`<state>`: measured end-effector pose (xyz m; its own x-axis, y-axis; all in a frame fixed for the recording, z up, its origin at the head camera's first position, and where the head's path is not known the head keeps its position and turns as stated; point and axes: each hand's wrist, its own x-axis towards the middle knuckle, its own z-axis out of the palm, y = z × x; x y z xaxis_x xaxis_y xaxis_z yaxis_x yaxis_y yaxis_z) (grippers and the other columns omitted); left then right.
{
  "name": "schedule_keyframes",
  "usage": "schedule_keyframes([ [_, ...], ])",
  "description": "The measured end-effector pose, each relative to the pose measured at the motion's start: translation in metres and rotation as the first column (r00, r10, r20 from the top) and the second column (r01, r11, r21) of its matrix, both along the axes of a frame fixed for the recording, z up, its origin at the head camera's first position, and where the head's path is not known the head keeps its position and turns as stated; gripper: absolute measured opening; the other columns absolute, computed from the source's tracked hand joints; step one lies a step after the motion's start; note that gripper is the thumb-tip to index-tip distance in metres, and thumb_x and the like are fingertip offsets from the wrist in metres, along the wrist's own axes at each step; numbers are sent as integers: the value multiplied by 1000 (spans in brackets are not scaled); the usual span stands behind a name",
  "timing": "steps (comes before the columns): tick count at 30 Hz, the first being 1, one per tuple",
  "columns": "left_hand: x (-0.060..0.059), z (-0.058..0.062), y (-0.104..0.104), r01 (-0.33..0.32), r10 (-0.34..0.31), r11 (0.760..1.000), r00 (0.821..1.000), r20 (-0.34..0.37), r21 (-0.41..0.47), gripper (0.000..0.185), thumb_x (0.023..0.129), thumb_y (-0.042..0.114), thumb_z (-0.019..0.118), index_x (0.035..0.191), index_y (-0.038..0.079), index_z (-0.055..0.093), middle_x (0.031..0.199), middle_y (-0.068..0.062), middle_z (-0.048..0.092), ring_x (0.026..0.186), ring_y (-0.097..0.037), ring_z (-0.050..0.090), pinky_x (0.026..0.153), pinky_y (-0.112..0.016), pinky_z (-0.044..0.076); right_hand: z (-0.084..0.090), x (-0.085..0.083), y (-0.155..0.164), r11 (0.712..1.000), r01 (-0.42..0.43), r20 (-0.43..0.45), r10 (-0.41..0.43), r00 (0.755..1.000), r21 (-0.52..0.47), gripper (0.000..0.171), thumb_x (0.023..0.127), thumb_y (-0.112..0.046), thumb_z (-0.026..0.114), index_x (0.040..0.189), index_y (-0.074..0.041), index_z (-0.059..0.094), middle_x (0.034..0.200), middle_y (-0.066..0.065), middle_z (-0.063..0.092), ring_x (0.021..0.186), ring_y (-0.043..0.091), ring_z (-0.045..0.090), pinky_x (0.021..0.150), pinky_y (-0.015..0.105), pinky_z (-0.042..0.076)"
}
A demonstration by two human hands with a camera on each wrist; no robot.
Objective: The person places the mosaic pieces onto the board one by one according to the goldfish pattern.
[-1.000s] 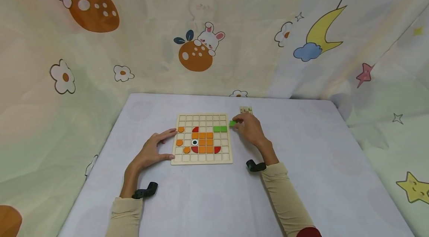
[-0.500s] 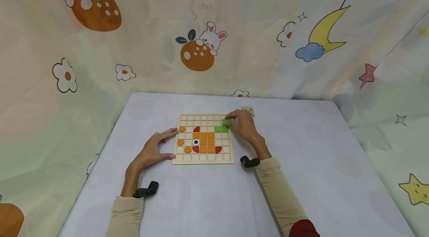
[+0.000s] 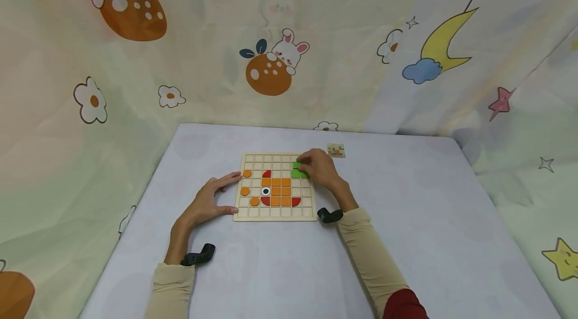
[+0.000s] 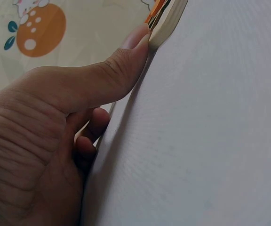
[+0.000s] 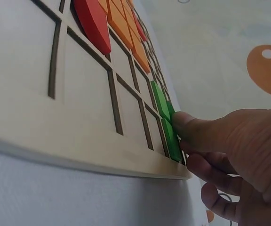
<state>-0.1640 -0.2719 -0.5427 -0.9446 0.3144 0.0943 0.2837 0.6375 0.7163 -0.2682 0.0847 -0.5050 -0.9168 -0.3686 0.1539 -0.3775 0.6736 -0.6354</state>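
A wooden grid board [image 3: 258, 212] lies on the table with orange square tiles [image 3: 281, 191], red quarter-round tiles, orange discs [image 3: 245, 191] and a white eye tile [image 3: 266, 191] on it. My right hand [image 3: 321, 168] pinches a green square tile [image 3: 296, 164] between thumb and fingers over the board's upper right. Just in front of it sit two other green tiles [image 5: 160, 100], side by side; the held one is partly hidden behind the thumb in the right wrist view. My left hand [image 3: 205, 203] rests with thumb and extended fingers against the board's left edge; its thumb tip [image 4: 138, 38] touches the rim.
Behind the right hand lies a small printed pattern card [image 3: 336, 150]. A white cloth covers the table [image 3: 271, 269], and a patterned curtain [image 3: 203, 48] hangs beyond its far edge. Dark wrist-worn cameras [image 3: 330, 215] sit on both wrists.
My right hand has carried the green tile leftward from beside the board to over its upper right, uncovering more of the card. The left hand stays at the board's left edge.
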Motion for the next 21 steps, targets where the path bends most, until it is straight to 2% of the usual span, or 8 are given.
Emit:
schedule_keyframes([
  [6,1,3,1,-5,5,1000,1000,15,-10,94,68,49,90,150,32,48,162,10,39,102,-13,44,90,-37,38,2,1,-1,1000,-3,35,3,999,-19,25,90,-13,75,115,-8,76,109,6,76,101,21,68,93,42,52],
  [9,1,4,0,-15,16,1000,1000,19,-15,93,68,48,90,150,34,48,162,12,39,101,-13,44,90,-37,38,1,1,-2,1000,3,28,-3,1000,-11,21,91,-11,73,112,-10,77,109,4,76,102,20,67,95,42,51],
  [16,1,2,-1,-20,21,1000,999,27,-10,94,67,49,91,150,34,49,162,11,39,101,-14,43,91,-38,38,0,1,-10,1000,-4,3,4,1000,7,13,92,-13,72,102,-11,81,101,4,74,98,21,65,88,41,52],
  [21,2,2,1,-22,22,1000,999,25,-12,94,67,49,91,150,33,49,162,11,39,102,-14,43,91,-39,37,4,6,-12,1000,25,-15,-25,1000,12,20,94,-20,72,110,-12,79,103,3,75,98,20,67,86,40,53],
])
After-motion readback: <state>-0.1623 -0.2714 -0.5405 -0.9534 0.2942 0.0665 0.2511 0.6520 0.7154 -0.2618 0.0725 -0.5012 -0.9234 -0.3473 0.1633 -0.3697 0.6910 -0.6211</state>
